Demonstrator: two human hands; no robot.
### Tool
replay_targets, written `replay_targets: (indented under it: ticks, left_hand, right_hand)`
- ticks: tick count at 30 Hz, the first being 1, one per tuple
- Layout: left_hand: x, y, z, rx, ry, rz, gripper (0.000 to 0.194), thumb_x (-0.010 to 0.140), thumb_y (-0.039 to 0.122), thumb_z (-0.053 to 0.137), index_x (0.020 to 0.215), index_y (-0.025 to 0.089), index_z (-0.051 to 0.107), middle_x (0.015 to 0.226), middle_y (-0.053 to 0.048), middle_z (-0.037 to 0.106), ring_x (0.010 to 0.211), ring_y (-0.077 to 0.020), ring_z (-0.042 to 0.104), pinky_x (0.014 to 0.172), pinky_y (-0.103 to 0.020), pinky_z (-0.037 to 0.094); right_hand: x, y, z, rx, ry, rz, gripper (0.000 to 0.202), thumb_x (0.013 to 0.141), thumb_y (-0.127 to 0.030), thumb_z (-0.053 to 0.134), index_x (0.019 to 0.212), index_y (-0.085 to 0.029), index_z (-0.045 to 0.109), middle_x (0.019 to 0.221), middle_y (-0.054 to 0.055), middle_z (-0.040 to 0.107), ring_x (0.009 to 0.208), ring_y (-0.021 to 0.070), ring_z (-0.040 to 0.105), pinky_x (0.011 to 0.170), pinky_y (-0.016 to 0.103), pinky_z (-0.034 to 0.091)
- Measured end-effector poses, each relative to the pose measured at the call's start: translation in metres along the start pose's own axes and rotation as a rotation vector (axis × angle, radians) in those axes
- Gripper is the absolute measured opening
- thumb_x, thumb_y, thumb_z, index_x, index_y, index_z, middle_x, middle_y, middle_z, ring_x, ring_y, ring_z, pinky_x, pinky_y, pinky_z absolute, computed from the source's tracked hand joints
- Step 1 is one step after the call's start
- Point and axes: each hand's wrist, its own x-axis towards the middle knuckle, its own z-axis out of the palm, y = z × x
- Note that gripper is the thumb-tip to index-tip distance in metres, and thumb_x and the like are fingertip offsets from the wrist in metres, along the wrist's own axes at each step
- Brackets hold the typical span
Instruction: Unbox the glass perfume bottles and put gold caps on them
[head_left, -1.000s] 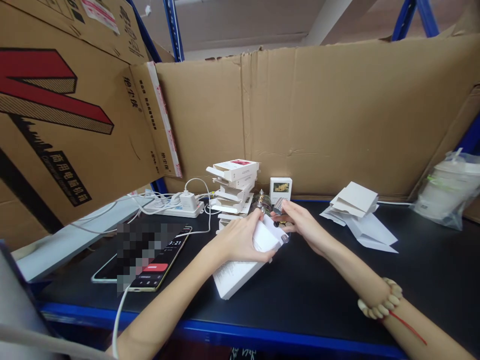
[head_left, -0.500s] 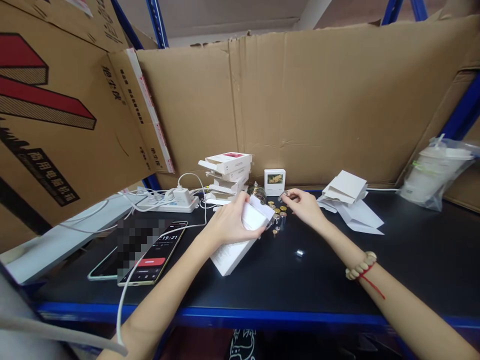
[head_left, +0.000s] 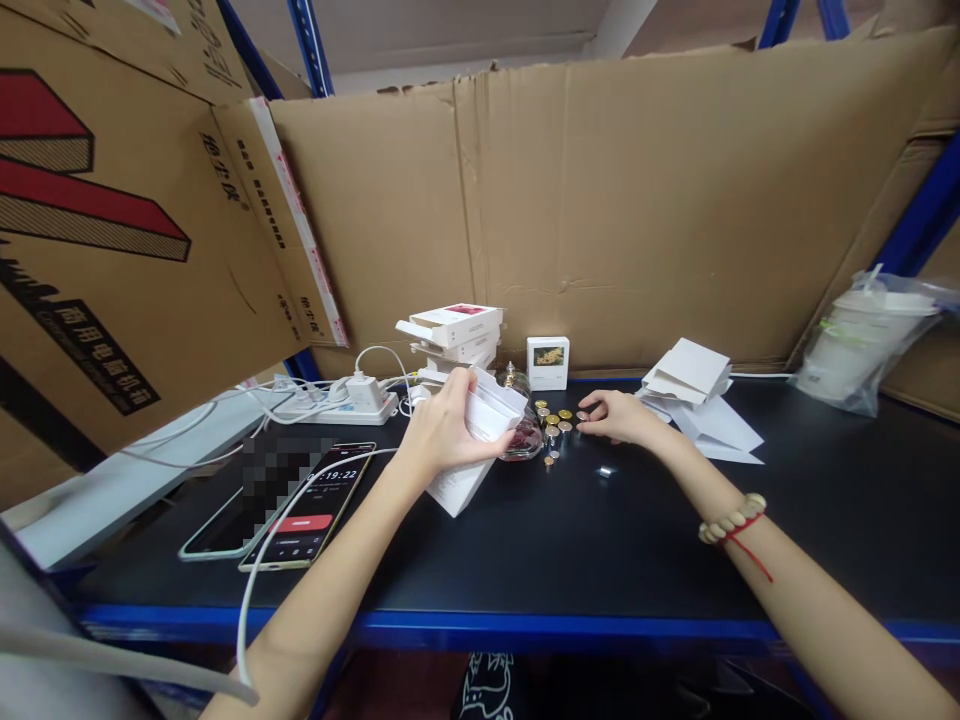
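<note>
My left hand is wrapped round a slim white box, tilted, its end flaps standing open. To the right on the black tabletop, my right hand has thumb and fingers closed at a small round metal piece with a coppery top. Several similar gold and silver pieces stand just left of these fingertips. One silver cylinder lies on its side nearer to me. Behind the held box, a clear glass jar with dark red contents is partly hidden.
Several white boxes are stacked at the back. A small white box with a picture stands upright. Folded white card lies right, near a bagged cup. Phones, a power strip and a white cable sit left.
My right hand has come down to the tabletop and a little right, with a metal piece at its fingertips. My left hand has moved the white box slightly left, uncovering more of the jar.
</note>
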Motion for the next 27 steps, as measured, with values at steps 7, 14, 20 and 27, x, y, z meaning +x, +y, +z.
replay_targets:
  ticks: [7, 14, 20, 27]
  left_hand:
    - [0.0, 0.004, 0.001, -0.018, -0.002, 0.017, 0.047, 0.061, 0.054, 0.053, 0.086, 0.019, 0.034, 0.071, -0.002, 0.053, 0.06, -0.019, 0.059, 0.046, -0.026, 0.041]
    - [-0.001, 0.003, 0.001, -0.03, 0.02, 0.056, 0.046, 0.059, 0.053, 0.053, 0.084, 0.02, 0.033, 0.07, 0.001, 0.05, 0.058, -0.0157, 0.056, 0.046, -0.024, 0.04]
    - [-0.001, 0.004, 0.001, -0.032, 0.022, 0.062, 0.045, 0.059, 0.052, 0.053, 0.083, 0.02, 0.033, 0.071, 0.0, 0.05, 0.057, -0.0159, 0.056, 0.046, -0.025, 0.041]
    - [-0.001, 0.005, 0.0, -0.042, -0.001, 0.06, 0.046, 0.06, 0.054, 0.052, 0.083, 0.02, 0.032, 0.073, -0.002, 0.052, 0.061, -0.0185, 0.059, 0.045, -0.025, 0.039]
  right_hand:
    - [-0.016, -0.008, -0.015, -0.022, -0.29, 0.166, 0.019, 0.06, -0.021, 0.071, 0.055, -0.015, 0.053, 0.045, -0.001, 0.056, 0.037, 0.0115, 0.055, 0.036, 0.019, 0.041]
    - [-0.015, -0.008, -0.008, 0.015, -0.34, 0.143, 0.019, 0.055, -0.005, 0.067, 0.047, -0.015, 0.054, 0.041, -0.002, 0.054, 0.039, 0.0097, 0.055, 0.04, 0.018, 0.045]
    - [-0.002, 0.003, -0.003, -0.006, -0.176, 0.075, 0.022, 0.054, 0.005, 0.057, 0.058, -0.016, 0.061, 0.037, -0.005, 0.048, 0.039, 0.0099, 0.052, 0.039, 0.019, 0.043]
    - [0.005, 0.007, 0.005, -0.064, -0.107, -0.024, 0.031, 0.057, 0.005, 0.051, 0.072, -0.015, 0.068, 0.063, 0.002, 0.065, 0.053, 0.012, 0.059, 0.048, 0.02, 0.045]
